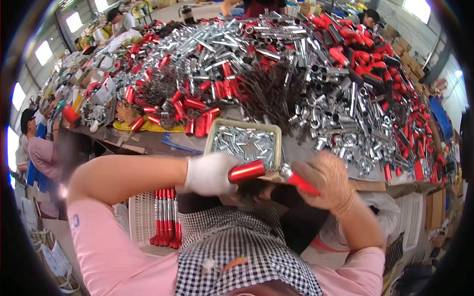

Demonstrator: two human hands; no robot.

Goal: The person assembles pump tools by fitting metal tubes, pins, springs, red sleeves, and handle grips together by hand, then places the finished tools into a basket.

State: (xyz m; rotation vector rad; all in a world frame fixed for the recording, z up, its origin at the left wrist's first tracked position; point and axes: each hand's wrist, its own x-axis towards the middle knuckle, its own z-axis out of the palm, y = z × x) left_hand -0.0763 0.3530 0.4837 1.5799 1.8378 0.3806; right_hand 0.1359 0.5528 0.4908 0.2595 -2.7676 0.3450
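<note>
My left hand (210, 173), in a white glove, is closed around a shiny red metal tube (248, 170) pointing right. Opposite it, my right hand (330, 180), in a blurred, thin-looking glove, grips a red handle (302, 184) with a silver tip aimed at the tube. A small gap separates the two pieces. Just beyond them, at the table's near edge, stands a pale rectangular tray (279, 143) with many small silver pins in it. The palm sides of both hands are hidden.
Dark springs (271, 93), chrome tubes (353, 123) and red-and-black grips (365, 59) are heaped across the table. Below left, finished-looking red-and-silver rods (165, 217) stand beside a white crate (141, 214). Another person (42, 150) works at the left; others are farther back.
</note>
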